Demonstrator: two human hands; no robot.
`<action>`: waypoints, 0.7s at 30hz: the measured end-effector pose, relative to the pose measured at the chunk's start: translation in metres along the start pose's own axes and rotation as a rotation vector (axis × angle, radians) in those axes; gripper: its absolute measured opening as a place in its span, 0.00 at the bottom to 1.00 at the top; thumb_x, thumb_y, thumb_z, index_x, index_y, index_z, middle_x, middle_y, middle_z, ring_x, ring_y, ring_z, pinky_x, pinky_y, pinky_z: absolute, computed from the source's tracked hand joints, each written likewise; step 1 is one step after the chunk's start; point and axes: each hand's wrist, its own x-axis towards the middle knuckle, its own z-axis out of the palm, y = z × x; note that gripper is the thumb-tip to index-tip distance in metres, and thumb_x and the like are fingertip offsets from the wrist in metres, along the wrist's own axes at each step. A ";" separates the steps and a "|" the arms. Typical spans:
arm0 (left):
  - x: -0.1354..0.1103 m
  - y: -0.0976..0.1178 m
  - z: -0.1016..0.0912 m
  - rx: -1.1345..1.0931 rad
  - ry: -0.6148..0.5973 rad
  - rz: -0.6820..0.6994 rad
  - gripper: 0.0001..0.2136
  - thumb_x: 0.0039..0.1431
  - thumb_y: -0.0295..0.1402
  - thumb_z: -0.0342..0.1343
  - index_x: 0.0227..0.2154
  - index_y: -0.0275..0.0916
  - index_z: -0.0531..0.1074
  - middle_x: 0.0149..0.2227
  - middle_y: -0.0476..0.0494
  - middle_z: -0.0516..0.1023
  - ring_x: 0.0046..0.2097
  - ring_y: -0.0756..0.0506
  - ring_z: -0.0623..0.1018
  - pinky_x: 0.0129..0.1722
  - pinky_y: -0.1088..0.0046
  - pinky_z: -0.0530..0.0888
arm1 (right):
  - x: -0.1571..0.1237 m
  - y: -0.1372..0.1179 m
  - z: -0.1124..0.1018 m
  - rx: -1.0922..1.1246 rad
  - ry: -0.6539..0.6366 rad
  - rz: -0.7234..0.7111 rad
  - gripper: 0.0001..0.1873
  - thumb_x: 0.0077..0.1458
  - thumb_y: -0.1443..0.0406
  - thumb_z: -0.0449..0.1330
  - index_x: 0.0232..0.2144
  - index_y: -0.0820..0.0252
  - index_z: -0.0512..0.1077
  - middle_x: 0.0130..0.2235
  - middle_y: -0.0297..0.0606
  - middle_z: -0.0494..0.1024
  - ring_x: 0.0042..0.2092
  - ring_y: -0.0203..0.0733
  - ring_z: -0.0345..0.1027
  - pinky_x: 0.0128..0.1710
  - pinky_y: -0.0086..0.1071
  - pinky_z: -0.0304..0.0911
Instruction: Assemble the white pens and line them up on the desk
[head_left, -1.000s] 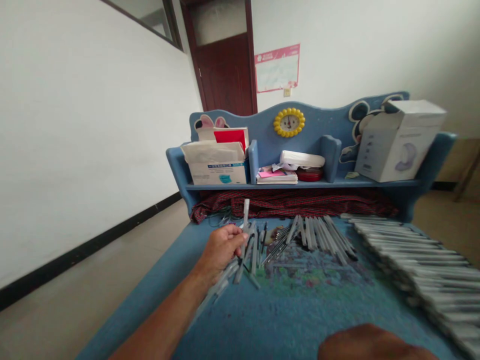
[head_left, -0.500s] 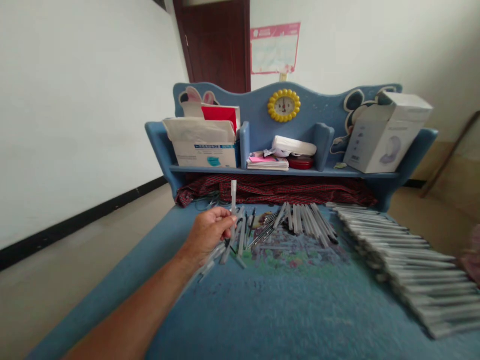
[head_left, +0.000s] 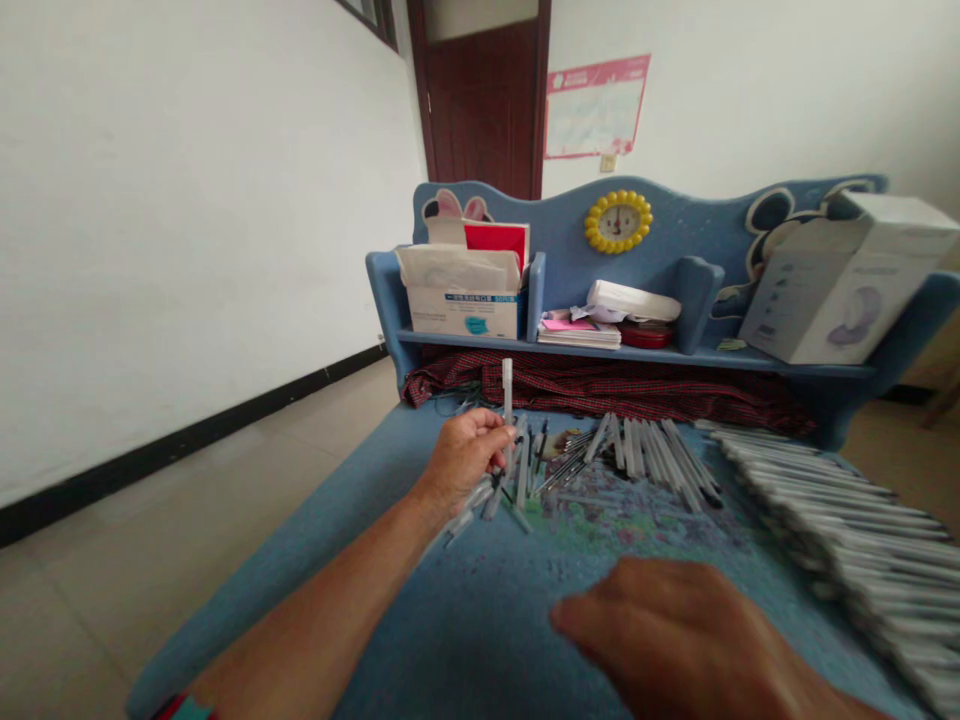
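My left hand [head_left: 474, 455] is closed, with a clear-capped pen [head_left: 508, 380] pinched upright between thumb and fingers. Below and beside it lie several loose pens and pen parts [head_left: 523, 475]. My right hand [head_left: 675, 630] hovers over the near part of the blue table [head_left: 465, 610], blurred; its fingers are partly hidden and I see nothing in it. At the middle back, thin dark refills [head_left: 568, 465] lie beside a fanned group of translucent pen barrels [head_left: 660, 455]. A long row of pens [head_left: 840, 530] runs down the right side.
Behind the pens, a red checked cloth [head_left: 615, 390] is bunched under the blue shelf [head_left: 675, 352]. On the shelf are a mask box [head_left: 461, 305], papers [head_left: 577, 332], a red round case [head_left: 646, 335] and a white box [head_left: 832, 285]. A yellow flower-shaped clock [head_left: 618, 222] is fixed above.
My right hand has come into view at the lower right. My left hand still holds the pen upright in the same place; the whole view has shifted, so things appear farther right.
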 end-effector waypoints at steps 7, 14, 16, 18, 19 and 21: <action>0.002 0.003 -0.004 -0.128 0.063 -0.017 0.09 0.42 0.31 0.58 0.28 0.34 0.69 0.17 0.52 0.70 0.16 0.55 0.66 0.16 0.81 0.61 | 0.090 0.051 -0.009 -0.473 -0.091 0.101 0.11 0.53 0.74 0.48 0.31 0.62 0.70 0.30 0.39 0.75 0.30 0.36 0.68 0.27 0.26 0.54; 0.006 0.000 -0.011 -0.310 0.060 -0.139 0.06 0.41 0.28 0.58 0.25 0.34 0.69 0.18 0.51 0.71 0.17 0.55 0.68 0.15 0.83 0.60 | 0.129 0.063 0.006 -0.626 -0.271 -0.104 0.12 0.50 0.76 0.50 0.29 0.65 0.73 0.30 0.46 0.77 0.31 0.42 0.71 0.28 0.28 0.59; 0.006 -0.001 -0.012 -0.400 0.037 -0.196 0.06 0.41 0.26 0.58 0.25 0.34 0.68 0.19 0.50 0.71 0.17 0.55 0.69 0.15 0.84 0.60 | 0.136 0.062 0.009 -0.651 -0.303 -0.157 0.12 0.50 0.77 0.50 0.28 0.67 0.73 0.30 0.48 0.78 0.31 0.43 0.72 0.26 0.29 0.60; 0.006 -0.003 -0.012 -0.477 0.009 -0.240 0.06 0.41 0.25 0.57 0.25 0.34 0.68 0.20 0.50 0.71 0.18 0.55 0.69 0.14 0.84 0.60 | 0.140 0.060 0.013 -0.676 -0.323 -0.207 0.13 0.50 0.78 0.50 0.27 0.68 0.74 0.30 0.49 0.78 0.30 0.44 0.72 0.25 0.30 0.60; 0.006 -0.003 -0.013 -0.501 0.000 -0.254 0.06 0.41 0.24 0.57 0.25 0.34 0.68 0.20 0.50 0.72 0.18 0.55 0.69 0.14 0.84 0.61 | 0.142 0.060 0.014 -0.688 -0.331 -0.231 0.13 0.50 0.78 0.50 0.27 0.68 0.74 0.30 0.49 0.78 0.30 0.44 0.72 0.25 0.30 0.60; 0.005 -0.003 -0.013 -0.523 -0.008 -0.271 0.05 0.42 0.23 0.57 0.25 0.34 0.67 0.20 0.49 0.72 0.18 0.55 0.70 0.14 0.84 0.61 | 0.145 0.059 0.016 -0.708 -0.348 -0.273 0.13 0.50 0.78 0.50 0.26 0.68 0.74 0.29 0.49 0.78 0.29 0.44 0.72 0.24 0.30 0.60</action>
